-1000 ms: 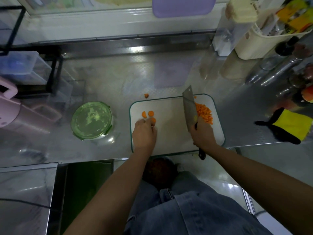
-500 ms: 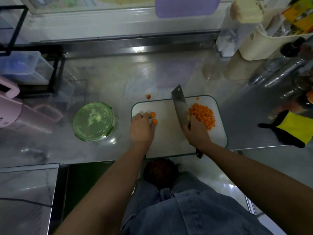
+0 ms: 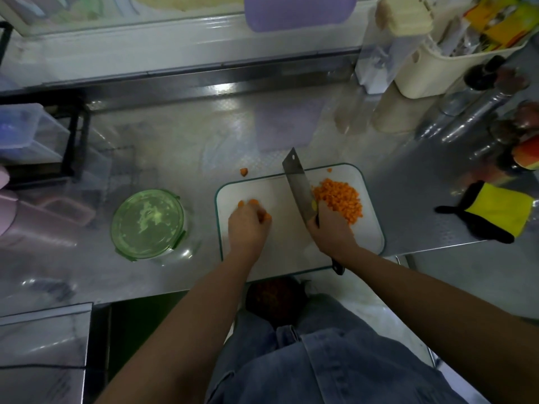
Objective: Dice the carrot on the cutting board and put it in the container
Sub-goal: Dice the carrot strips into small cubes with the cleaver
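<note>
Firm, light carrot slices [image 3: 266, 218] roll easily; pin them flat-side down. Left hand [image 3: 248, 228] grip curled around them; right hand [image 3: 331, 231] grip clamped on knife [image 3: 297, 182] handle.

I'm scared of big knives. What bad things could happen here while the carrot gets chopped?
The cleaver in the right hand sits near the left hand, which curls over the carrot slices; a chop could nick it. One carrot piece lies off the cutting board; more might roll away. The container has its green lid on, so carrot tipped there unopened would spill.
</note>
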